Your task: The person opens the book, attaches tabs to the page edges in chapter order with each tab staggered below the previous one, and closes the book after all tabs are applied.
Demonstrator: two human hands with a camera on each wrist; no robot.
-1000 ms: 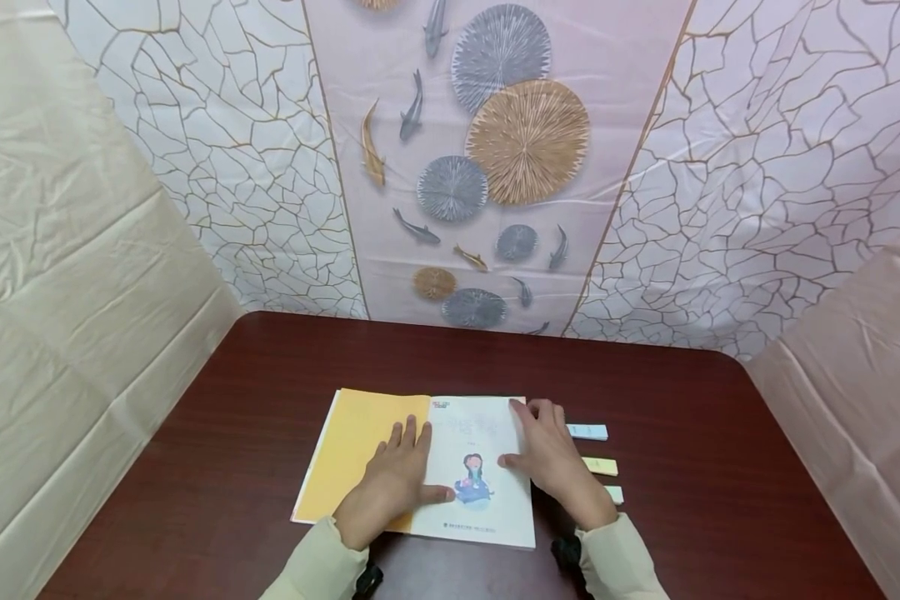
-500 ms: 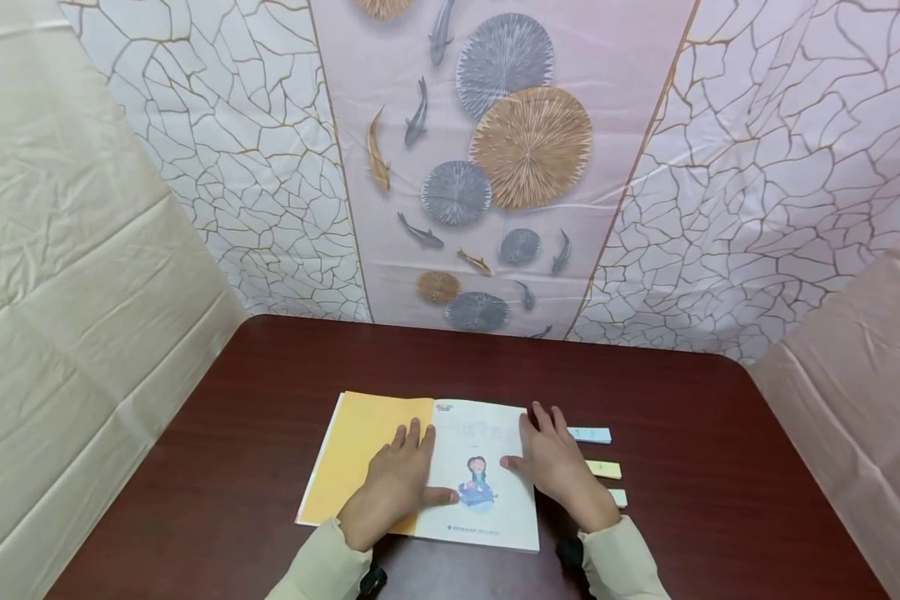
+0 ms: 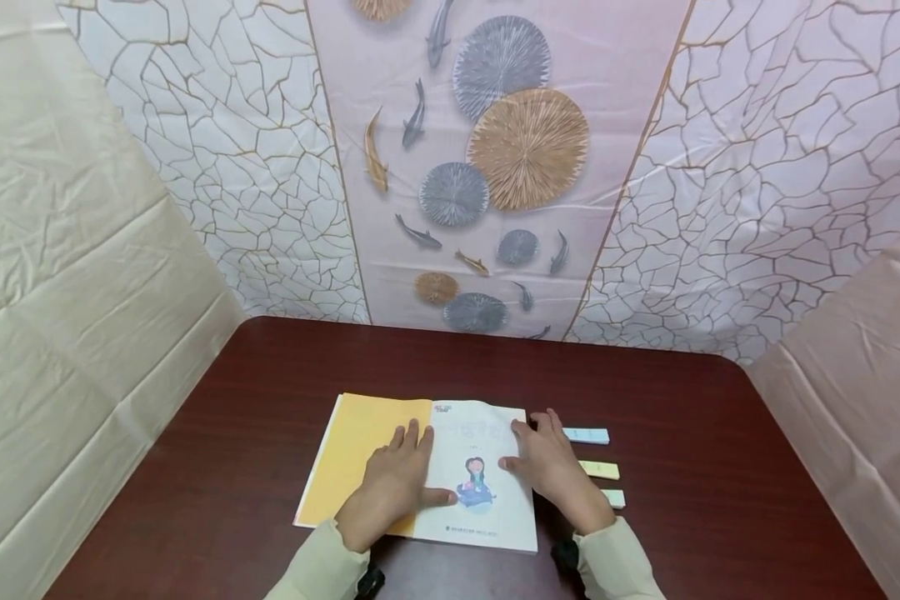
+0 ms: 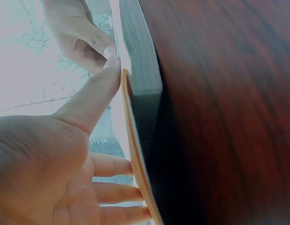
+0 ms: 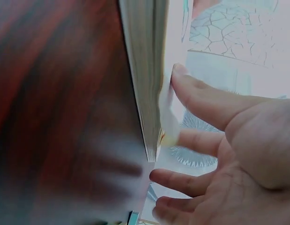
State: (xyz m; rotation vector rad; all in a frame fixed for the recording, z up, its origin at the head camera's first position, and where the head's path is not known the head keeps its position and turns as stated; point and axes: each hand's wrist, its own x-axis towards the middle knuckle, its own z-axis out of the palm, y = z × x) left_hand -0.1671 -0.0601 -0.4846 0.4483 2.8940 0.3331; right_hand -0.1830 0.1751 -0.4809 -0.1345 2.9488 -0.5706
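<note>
An open book lies on the table, a yellow endpaper on its left and a white title page with a drawn figure on its right. My left hand rests over the gutter, fingers on the endpaper and thumb stretched onto the title page. At the right edge of that page is my right hand, its thumb and index fingertip touching the paper and apart from each other. In the right wrist view the title page bulges slightly between them; the other fingers of the right hand extend past the book's edge.
Right of the book lie a blue strip, a yellow strip and a pale green strip, partly behind the right hand. The dark reddish table meets a patterned cloth backdrop at the back.
The right hand's fingers spread, then bent again, its index fingertip back on the page near the upper right corner. The page's top edge now bows up slightly. The left hand stays in place.
</note>
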